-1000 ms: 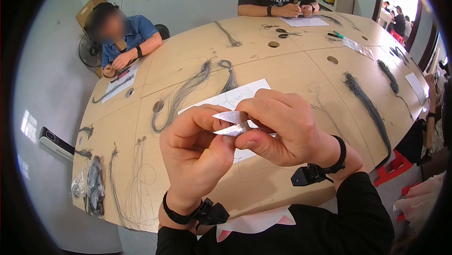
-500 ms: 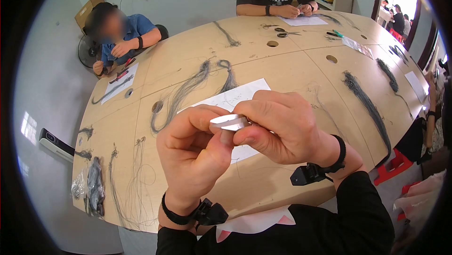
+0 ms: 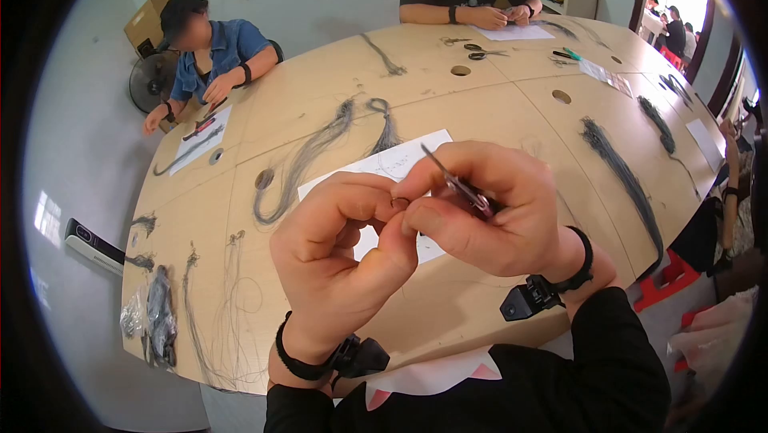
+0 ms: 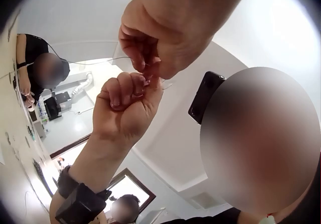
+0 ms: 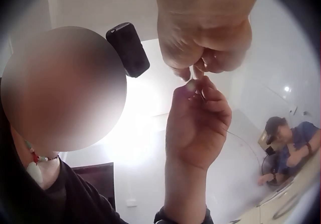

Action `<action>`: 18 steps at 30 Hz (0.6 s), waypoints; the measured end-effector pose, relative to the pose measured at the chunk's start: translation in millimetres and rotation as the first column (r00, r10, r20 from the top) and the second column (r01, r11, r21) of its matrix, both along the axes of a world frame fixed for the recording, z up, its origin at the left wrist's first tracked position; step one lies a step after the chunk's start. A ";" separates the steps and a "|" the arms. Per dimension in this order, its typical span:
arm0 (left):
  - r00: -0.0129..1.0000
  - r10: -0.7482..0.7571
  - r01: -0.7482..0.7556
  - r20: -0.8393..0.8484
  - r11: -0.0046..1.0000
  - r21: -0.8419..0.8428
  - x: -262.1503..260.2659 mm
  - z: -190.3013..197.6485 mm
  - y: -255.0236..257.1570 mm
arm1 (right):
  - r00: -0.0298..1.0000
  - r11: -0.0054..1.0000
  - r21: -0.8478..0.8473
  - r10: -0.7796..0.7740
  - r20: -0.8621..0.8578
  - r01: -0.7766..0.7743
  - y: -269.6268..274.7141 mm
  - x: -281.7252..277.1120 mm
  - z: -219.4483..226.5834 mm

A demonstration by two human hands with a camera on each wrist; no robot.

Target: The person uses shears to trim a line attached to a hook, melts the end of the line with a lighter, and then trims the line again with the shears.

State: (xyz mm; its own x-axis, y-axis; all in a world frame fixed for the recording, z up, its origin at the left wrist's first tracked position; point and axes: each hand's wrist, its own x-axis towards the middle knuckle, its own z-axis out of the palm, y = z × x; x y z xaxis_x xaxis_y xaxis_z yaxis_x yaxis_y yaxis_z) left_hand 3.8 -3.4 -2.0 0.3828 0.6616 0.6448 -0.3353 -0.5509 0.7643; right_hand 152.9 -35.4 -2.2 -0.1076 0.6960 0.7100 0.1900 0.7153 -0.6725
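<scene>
My right hand (image 3: 492, 209) holds a pair of thread snips (image 3: 438, 161) in its curled fingers, the blades sticking up and to the left. Its thumb and index tip meet the fingertips of my left hand (image 3: 344, 233) over a white sheet of paper (image 3: 436, 145). My left hand pinches a thin strand (image 4: 100, 62), which runs off sideways in the left wrist view. A small dark loop (image 3: 398, 202) shows between the fingertips. In the right wrist view, fingers hide the snips.
Beyond the paper lie bundles of grey strands (image 3: 382, 125). Another long bundle (image 3: 616, 165) is to the right. Loose strands and a plastic bag (image 3: 162, 317) lie at the left. Scissors (image 3: 478, 53) are farther back. Two people (image 3: 216, 57) sit across the table.
The snips' blades closed, then swung from lying across the left fingertips to pointing up in the right hand. Both hands' fingertips came together. The person at the left moved their hands apart.
</scene>
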 end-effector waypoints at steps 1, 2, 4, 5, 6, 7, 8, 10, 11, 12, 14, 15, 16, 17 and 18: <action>1.000 0.008 -0.008 -0.005 1.000 0.011 1.1 -1.7 0.2 | 1.000 1.000 -0.002 -0.002 -0.002 0.002 -0.1 0.0 -0.4; 1.000 0.016 -0.015 -0.010 1.000 0.023 1.8 -2.7 0.3 | 0.999 0.999 0.040 -0.029 0.033 0.027 0.3 0.4 -0.4; 0.999 0.029 -0.029 -0.029 1.000 0.010 1.1 -2.0 -1.4 | 0.996 0.995 0.084 -0.058 0.066 0.053 0.8 0.4 0.4; 0.998 0.044 -0.045 -0.046 0.999 -0.003 0.6 -1.6 -1.8 | 0.992 0.990 0.114 -0.095 0.085 0.086 0.5 -0.5 1.9; 0.998 0.043 -0.044 -0.048 0.999 -0.003 0.7 -1.3 -1.2 | 0.986 0.983 0.144 -0.133 0.102 0.118 0.3 -0.9 3.0; 1.000 0.010 -0.010 -0.001 1.000 -0.014 0.9 -0.9 -0.4 | 0.986 0.983 0.144 -0.134 0.101 0.118 0.6 0.6 3.4; 0.999 -0.021 0.022 0.049 0.999 -0.023 0.9 -0.6 0.5 | 0.986 0.986 0.104 -0.142 0.089 0.133 1.1 3.1 4.1; 0.998 -0.027 0.029 0.052 0.999 -0.020 -0.9 0.1 1.4 | 0.986 0.987 0.064 -0.149 0.080 0.144 0.9 4.4 4.8; 0.998 -0.035 0.036 0.054 0.999 -0.016 -1.5 0.4 1.7 | 0.985 0.985 0.082 -0.160 0.065 0.155 0.6 4.2 5.3; 0.998 -0.034 0.035 0.055 0.999 -0.016 -1.5 0.2 1.8 | 0.984 0.981 0.098 -0.172 0.050 0.166 0.2 3.8 6.0; 0.996 -0.051 0.054 0.073 0.998 -0.031 -0.7 -0.5 1.6 | 0.997 0.996 0.048 -0.081 0.008 0.080 -1.0 -1.2 8.4; 0.996 -0.052 0.054 0.073 0.998 -0.032 -0.3 -0.2 0.6 | 0.999 1.000 0.000 0.008 -0.039 -0.008 -1.3 -3.1 9.0; 0.997 -0.025 0.029 0.078 0.998 -0.053 0.5 0.3 -1.1 | 0.999 1.000 -0.002 0.007 -0.040 -0.007 -1.6 -2.8 8.6; 0.997 0.002 0.004 0.083 0.997 -0.073 0.9 0.4 -2.1 | 1.000 0.999 0.035 -0.024 0.018 0.023 -1.9 -2.2 7.9; 0.997 0.001 0.005 0.083 0.997 -0.073 0.4 0.1 -1.8 | 0.996 0.996 0.074 -0.056 0.076 0.050 -2.0 -1.4 7.1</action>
State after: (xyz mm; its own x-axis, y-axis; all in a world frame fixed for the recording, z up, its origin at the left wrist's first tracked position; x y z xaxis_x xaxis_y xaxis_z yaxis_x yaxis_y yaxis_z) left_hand 4.2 -5.3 -1.9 0.3314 0.7074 0.6243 -0.4002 -0.4938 0.7720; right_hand 151.5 -37.4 4.9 -0.1293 0.6497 0.7491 0.2789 0.7488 -0.6013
